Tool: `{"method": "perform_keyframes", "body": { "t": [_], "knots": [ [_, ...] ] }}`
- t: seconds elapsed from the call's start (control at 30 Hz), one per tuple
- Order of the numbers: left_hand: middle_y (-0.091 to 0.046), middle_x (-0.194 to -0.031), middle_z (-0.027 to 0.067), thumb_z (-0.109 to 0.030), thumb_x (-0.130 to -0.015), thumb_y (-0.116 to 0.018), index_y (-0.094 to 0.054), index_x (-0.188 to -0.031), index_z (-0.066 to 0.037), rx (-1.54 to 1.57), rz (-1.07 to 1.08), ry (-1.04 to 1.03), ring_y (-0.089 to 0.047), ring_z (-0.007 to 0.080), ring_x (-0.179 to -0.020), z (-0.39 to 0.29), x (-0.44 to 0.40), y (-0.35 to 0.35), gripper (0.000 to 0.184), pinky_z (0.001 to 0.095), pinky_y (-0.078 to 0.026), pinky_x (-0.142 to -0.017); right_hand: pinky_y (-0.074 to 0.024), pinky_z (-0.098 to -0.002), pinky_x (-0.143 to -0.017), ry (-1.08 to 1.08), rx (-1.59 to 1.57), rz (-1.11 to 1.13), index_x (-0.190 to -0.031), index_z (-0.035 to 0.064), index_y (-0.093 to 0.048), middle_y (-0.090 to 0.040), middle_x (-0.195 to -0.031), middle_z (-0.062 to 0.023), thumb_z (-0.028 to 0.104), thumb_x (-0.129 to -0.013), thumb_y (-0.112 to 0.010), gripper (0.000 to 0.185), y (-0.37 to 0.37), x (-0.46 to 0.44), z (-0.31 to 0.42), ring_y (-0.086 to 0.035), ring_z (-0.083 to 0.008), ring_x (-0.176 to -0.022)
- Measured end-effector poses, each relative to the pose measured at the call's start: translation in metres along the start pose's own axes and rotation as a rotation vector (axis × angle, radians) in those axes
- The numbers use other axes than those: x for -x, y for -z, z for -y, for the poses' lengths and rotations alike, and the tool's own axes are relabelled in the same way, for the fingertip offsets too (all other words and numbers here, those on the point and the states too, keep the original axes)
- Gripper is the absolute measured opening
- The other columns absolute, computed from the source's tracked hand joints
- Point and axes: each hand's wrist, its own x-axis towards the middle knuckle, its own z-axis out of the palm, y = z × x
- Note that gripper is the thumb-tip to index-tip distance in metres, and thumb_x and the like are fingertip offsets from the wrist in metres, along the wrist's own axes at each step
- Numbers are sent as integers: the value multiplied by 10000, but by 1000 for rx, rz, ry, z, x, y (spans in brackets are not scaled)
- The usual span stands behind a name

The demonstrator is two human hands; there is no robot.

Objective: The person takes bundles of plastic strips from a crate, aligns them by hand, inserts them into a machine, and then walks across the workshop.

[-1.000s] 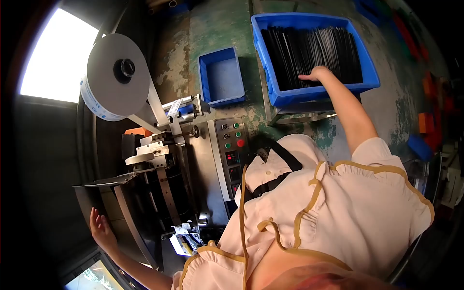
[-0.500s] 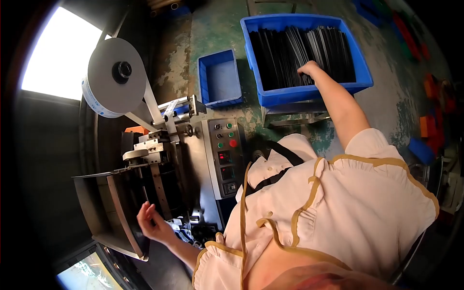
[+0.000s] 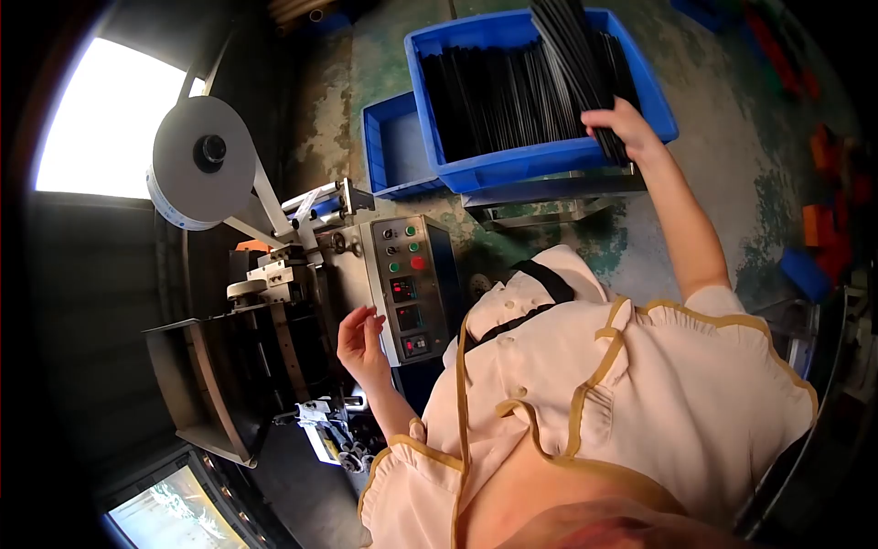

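Note:
My right hand (image 3: 624, 130) is closed around the near end of a bundle of thin black strips (image 3: 576, 57). The bundle stands tilted above a large blue crate (image 3: 512, 165), its far end cut off by the top of the view. More black strips (image 3: 476, 101) lie packed side by side inside this crate. My left hand (image 3: 363, 348) is raised beside the control panel (image 3: 405, 288) of a machine, its fingers loosely bent and apart, with nothing visible in them. Whether it touches the panel I cannot tell.
A smaller blue crate (image 3: 395, 151) stands left of the large one, partly hidden by it. On the left, a white tape reel (image 3: 197, 165) sits above the machine's rollers. A metal box (image 3: 197, 384) and a lit screen (image 3: 174, 508) are below. A metal stand (image 3: 549, 210) supports the large crate.
My right hand has lifted a bundle of black strips from the crate and moved right. My left hand has shifted right and up, from near the metal box to the control panel.

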Motion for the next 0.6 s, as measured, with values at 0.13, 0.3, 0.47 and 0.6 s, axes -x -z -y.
{"method": "perform_keyframes", "body": {
  "t": [0.13,0.3,0.47,0.6],
  "knots": [
    [-606,-884,81,-15,-817,-545,-553,-959,16,48,159,89,-583,128,-791,7,-6,-51,146,232,-472,-722,-472,-379,-646,390,976,-736,-1037,121,-500,-605,-831,-147,133,-634,-669,438,25,93,-26,-596,-311,-775],
    [-609,-886,55,-41,-815,-560,-556,-968,-1,41,456,36,-578,102,-774,9,-18,-115,158,207,-445,-707,-468,-382,-619,124,1422,-492,-982,119,-500,-599,-874,-96,113,-657,-642,355,67,128,-47,-582,-304,-784],
    [-619,-850,52,-28,-811,-554,-567,-946,-8,-3,590,-73,-584,87,-756,8,-14,-157,137,201,-452,-678,-465,-394,-627,289,1161,-770,-950,108,-522,-605,-872,-101,145,-660,-638,314,64,147,-72,-585,-312,-764],
    [-624,-843,51,-19,-805,-551,-566,-940,-2,-57,697,-109,-592,89,-728,9,-4,-174,138,210,-460,-674,-467,-402,-635,-7,1332,-554,-968,109,-511,-601,-888,-97,129,-672,-617,315,71,147,-71,-584,-317,-772]
  ]
}}
